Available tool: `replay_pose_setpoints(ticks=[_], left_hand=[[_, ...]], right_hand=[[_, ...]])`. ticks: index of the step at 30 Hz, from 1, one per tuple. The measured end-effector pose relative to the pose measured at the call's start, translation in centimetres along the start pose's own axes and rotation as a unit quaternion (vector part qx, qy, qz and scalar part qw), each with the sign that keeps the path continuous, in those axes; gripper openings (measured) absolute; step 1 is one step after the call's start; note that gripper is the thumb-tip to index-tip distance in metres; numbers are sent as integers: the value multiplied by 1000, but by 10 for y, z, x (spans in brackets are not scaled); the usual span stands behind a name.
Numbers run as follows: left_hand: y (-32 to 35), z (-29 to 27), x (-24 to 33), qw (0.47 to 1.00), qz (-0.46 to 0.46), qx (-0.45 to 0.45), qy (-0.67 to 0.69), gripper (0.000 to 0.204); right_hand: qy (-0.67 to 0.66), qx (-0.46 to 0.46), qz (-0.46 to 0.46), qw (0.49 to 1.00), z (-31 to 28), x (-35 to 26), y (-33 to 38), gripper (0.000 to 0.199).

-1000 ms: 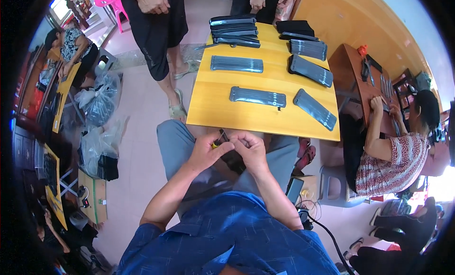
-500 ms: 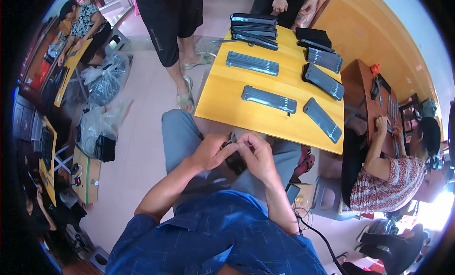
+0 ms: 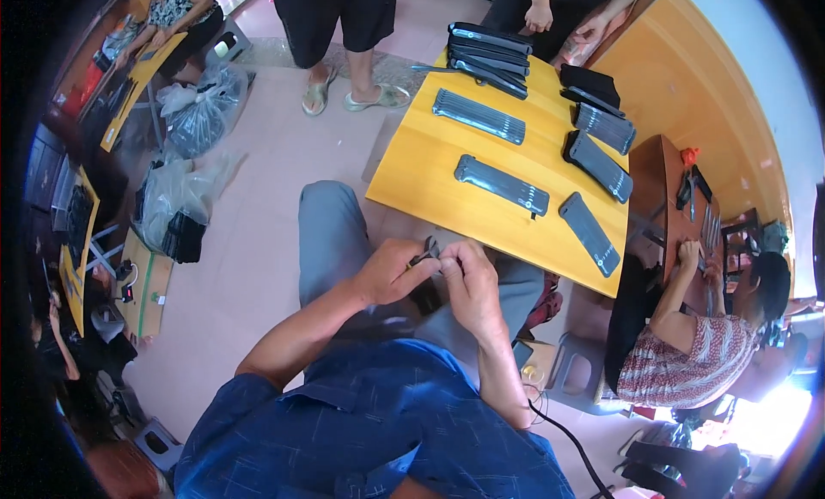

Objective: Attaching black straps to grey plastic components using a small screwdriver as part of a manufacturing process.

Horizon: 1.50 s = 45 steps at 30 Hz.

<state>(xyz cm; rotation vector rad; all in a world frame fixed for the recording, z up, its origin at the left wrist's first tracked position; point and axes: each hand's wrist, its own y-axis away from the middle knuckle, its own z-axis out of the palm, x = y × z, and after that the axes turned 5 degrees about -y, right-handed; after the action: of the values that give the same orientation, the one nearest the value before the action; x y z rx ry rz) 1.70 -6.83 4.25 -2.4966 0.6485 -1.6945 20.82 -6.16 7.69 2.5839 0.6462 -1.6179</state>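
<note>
Above my lap, my left hand [image 3: 388, 271] is closed around a small pair of cutters or pliers [image 3: 429, 249], with dark jaws and a bit of yellow showing at the handle. Right beside it, my right hand [image 3: 472, 282] is closed, its thumb and index fingertips pinched together and touching the left hand's fingertips. What those fingers pinch is too small to make out. Just beyond my hands, the yellow table [image 3: 412, 185] carries flat dark packs of slim tools in clear sleeves, the nearest pack [image 3: 503, 185] lying crosswise and another pack [image 3: 591, 232] lying at a slant.
Stacked dark pouches [image 3: 490, 56] stand at the table's far end, where one person stands. Another person in dark shorts [image 3: 335, 22] stands further left. On the right, someone sits at a brown table [image 3: 666, 168]. Plastic bags [image 3: 202, 112] and a cardboard box [image 3: 146, 284] lie left.
The view has shifted, so the table sits a little lower and further right. The cutters' jaws show more clearly between my hands. The person in shorts has changed foot position.
</note>
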Motion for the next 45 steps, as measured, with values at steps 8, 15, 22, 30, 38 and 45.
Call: replay_pose_setpoints(ticks=[8, 15, 22, 30, 38, 45], left_hand=[[0, 9, 3, 998, 11, 42, 37, 25], [-5, 12, 1, 995, -48, 20, 88, 27], [-7, 18, -1, 997, -62, 36, 14, 43], [-6, 14, -9, 999, 15, 39, 10, 45], [-3, 7, 8, 993, -28, 5, 112, 37], [-2, 18, -16, 998, -11, 44, -34, 39]], right_hand=[[-249, -8, 102, 963, 12, 29, 8, 13], [-366, -40, 133, 920, 13, 48, 9, 15], [-102, 31, 20, 994, 6, 14, 7, 11], [-66, 11, -5, 998, -3, 7, 5, 9], [-429, -7, 133, 894, 23, 26, 14, 13], [-185, 41, 57, 980, 18, 48, 14, 19]])
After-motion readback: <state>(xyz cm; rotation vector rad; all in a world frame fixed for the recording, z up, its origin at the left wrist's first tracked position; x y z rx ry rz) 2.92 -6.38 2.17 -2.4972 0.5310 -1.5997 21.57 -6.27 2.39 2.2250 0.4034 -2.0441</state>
